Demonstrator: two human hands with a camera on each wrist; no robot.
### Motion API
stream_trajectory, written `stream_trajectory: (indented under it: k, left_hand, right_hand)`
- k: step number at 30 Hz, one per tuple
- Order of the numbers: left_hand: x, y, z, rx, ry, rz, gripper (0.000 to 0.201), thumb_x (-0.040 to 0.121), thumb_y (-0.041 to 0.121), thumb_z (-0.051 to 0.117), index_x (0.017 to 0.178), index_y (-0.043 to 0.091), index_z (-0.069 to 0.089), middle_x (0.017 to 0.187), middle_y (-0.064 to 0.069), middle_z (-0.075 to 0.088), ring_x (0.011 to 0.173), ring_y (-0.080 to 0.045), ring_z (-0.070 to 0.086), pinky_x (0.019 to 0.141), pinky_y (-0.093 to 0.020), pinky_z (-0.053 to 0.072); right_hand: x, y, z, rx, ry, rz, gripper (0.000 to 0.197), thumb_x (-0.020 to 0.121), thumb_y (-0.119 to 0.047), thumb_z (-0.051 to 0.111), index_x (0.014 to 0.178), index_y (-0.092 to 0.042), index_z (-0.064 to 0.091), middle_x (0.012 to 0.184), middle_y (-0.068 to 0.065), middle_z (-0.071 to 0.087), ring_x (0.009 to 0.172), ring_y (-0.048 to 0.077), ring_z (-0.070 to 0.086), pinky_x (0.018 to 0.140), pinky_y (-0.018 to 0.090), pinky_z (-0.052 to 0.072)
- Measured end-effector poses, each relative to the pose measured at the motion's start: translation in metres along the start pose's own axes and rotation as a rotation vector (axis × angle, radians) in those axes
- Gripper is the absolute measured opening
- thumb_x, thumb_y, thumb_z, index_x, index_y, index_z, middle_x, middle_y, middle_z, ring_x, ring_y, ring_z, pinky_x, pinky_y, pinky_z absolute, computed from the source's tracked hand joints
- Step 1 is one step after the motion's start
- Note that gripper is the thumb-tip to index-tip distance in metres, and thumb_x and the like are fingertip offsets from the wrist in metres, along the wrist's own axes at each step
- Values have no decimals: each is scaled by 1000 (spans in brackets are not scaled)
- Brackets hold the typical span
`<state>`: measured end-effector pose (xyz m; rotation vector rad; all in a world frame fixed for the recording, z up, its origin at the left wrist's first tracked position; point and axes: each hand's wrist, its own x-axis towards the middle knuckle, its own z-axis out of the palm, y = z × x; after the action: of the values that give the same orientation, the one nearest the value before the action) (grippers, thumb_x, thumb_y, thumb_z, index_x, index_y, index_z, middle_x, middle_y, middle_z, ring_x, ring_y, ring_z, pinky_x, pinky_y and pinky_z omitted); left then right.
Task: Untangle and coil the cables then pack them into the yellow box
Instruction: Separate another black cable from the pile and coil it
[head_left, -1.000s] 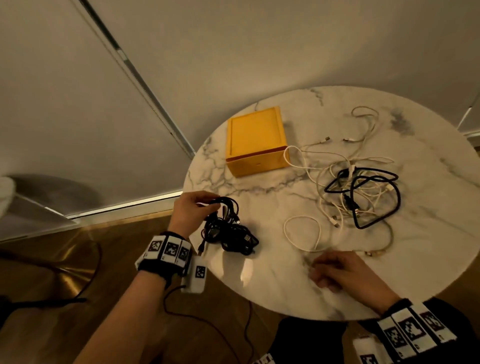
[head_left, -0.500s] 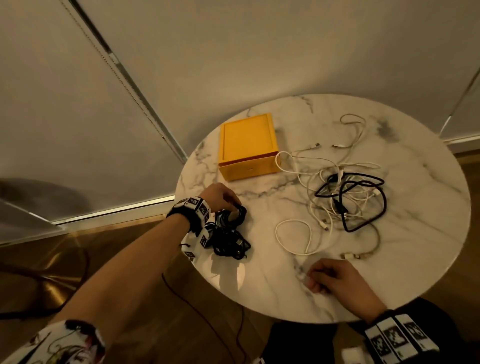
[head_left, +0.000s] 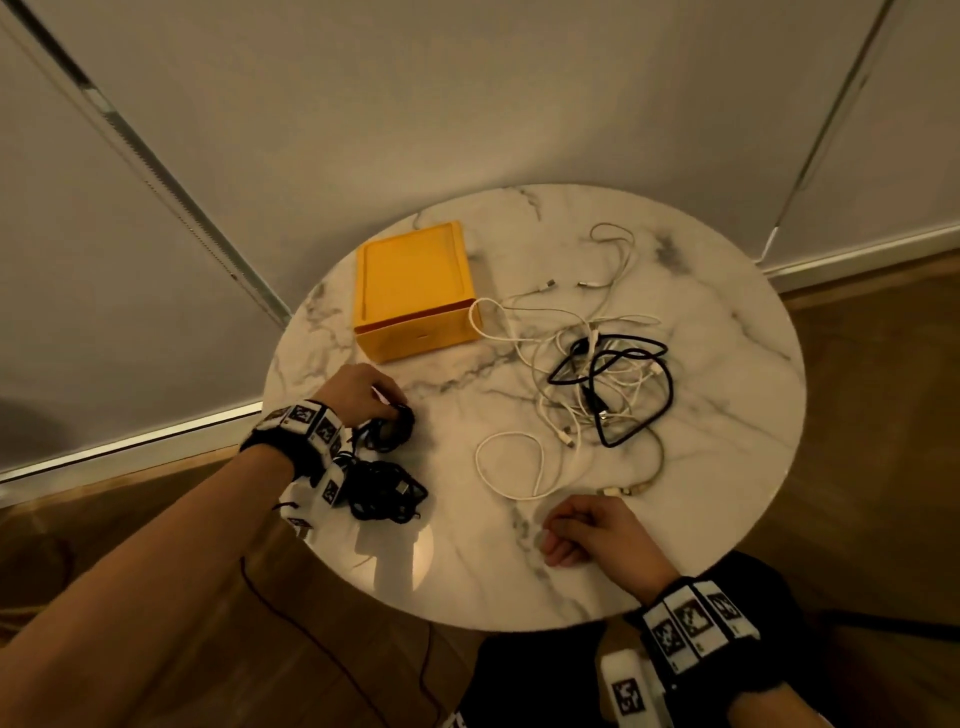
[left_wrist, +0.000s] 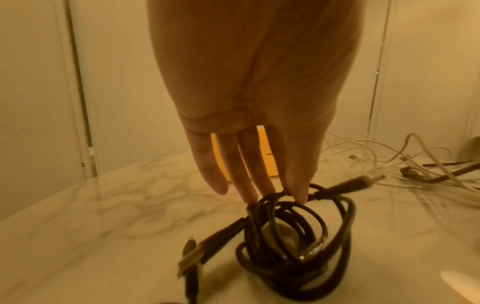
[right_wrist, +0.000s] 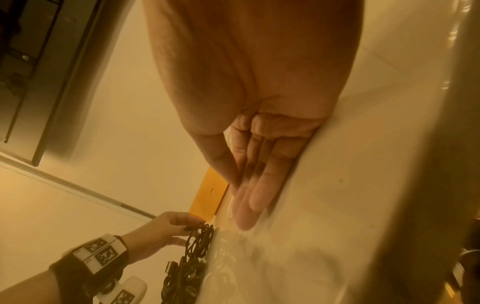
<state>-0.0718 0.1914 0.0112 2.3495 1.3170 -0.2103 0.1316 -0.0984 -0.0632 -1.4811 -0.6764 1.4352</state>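
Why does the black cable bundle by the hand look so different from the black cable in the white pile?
The coiled black cable bundle is wound into tight rings; the loose black cable sprawls in wide open loops. The left hand holds the bundle by its fingertips; no hand touches the loose one. The bundle lies apart near the table's left edge; the loose one is tangled among the white cables. Both are black, and both lie outside the yellow box.

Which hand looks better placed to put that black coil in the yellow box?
Left. The left hand already holds the black coil beside the yellow box; the right hand rests on the table, farther off.
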Motion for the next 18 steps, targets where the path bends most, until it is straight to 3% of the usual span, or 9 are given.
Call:
stream_trajectory:
  k: [5,12,18]
  left_hand:
    - [-1,7,-11,33,-91,-37,24,77,11,77,99,20,74,90,6,65,84,-10,59,74,-22,42]
    - [-1,-2,-25,41,-221,-23,43,75,10,80,116,18,68,112,2,65,102,-15,60,92,-30,47]
    - [-6,1,-29,7,-56,58,18,84,20,73,101,24,72,97,8,67,86,-6,61,95,-30,48]
  right_hand:
    - [1,3,1,29,-8,-9,13,89,10,52,83,5,63,68,16,70,53,20,66,50,23,50]
    - [2,5,-1,27,-22,-16,15,89,10,52,83,4,64,70,18,71,55,23,67,52,24,52]
    - [0,4,-2,37,-13,-15,15,89,10,52,83,3,64,70,20,70,54,22,67,52,24,52]
